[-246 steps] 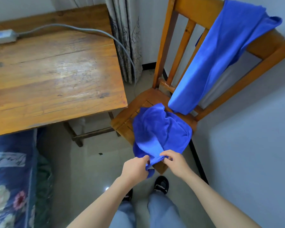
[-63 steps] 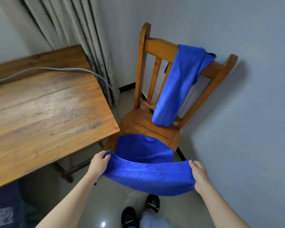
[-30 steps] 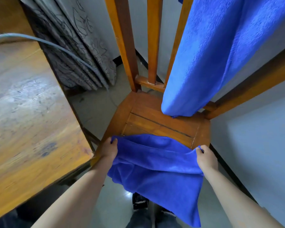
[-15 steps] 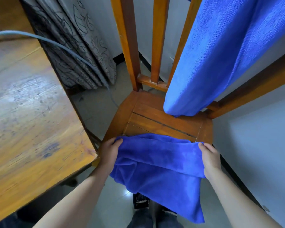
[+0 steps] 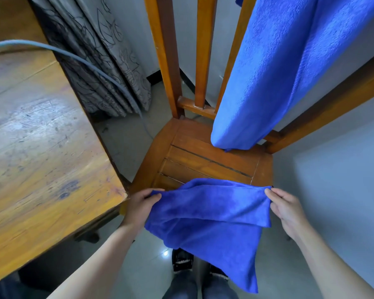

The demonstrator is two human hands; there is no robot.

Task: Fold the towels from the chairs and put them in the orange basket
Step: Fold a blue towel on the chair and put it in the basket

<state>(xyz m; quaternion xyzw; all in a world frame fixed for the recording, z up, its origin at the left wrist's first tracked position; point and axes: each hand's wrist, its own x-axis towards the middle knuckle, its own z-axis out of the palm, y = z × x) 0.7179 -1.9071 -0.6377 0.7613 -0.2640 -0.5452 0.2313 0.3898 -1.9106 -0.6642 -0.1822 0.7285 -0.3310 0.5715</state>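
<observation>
Pinching both top corners of the blue towel in left grip and right grip. Since a moment ago, drawn straighter over the front edge of the chair seat, doubled over: first fold made, basket unseen.

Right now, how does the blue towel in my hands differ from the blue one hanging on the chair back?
The held towel is gripped at its upper corners by the left hand and right hand; the draped towel hangs from the chair back, no hand on it. The held towel is stretched wide over the seat's front edge; the draped towel hangs in a long narrow fall. Both are bright blue.
</observation>
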